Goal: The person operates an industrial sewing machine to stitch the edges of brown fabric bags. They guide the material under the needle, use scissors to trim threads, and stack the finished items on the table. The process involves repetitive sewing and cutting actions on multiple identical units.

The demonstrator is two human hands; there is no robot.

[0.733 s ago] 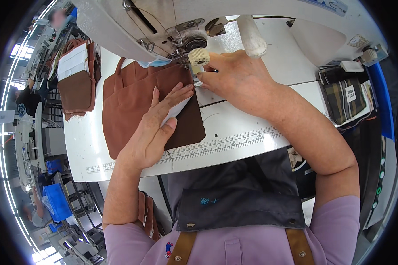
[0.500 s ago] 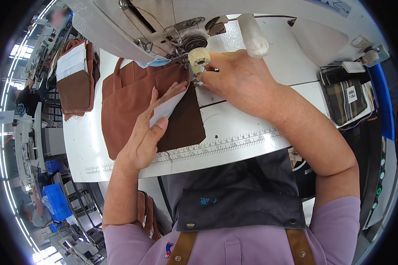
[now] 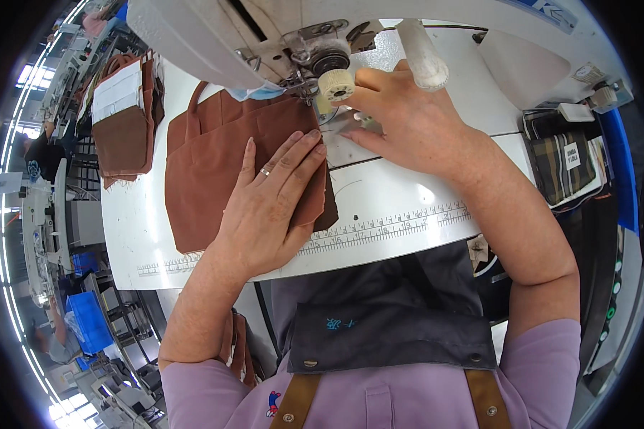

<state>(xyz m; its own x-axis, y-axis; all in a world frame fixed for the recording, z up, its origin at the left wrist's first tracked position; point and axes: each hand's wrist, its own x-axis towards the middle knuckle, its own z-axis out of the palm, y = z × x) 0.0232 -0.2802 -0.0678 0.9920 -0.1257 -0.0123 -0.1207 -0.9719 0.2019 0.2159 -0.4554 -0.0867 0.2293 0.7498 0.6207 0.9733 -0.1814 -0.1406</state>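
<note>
A reddish-brown fabric bag piece (image 3: 211,168) with a handle loop lies under the head of a white sewing machine (image 3: 200,43), its upper right edge at the needle area. My left hand (image 3: 272,196), with a ring on one finger, rests flat on the piece near its right edge. A darker brown layer (image 3: 329,207) shows beneath that edge. To the right of the cream knob (image 3: 336,84), my right hand (image 3: 415,118) is beside the presser foot, thumb and index finger apart. Its other fingertips are partly hidden, and I see no fabric in it.
A ruler strip (image 3: 379,232) runs along the table's front edge. More brown bag pieces (image 3: 122,136) are stacked at the left. Dark plaid fabric pieces (image 3: 565,161) lie at the right. A white post (image 3: 422,57) stands behind my right hand. Blue bins (image 3: 89,322) stand farther left.
My left hand has gone from lifting the fabric's edge, with its pale underside showing, to lying flat on it. The top layer is folded down. My right hand has shifted slightly right, its thumb farther from the index finger.
</note>
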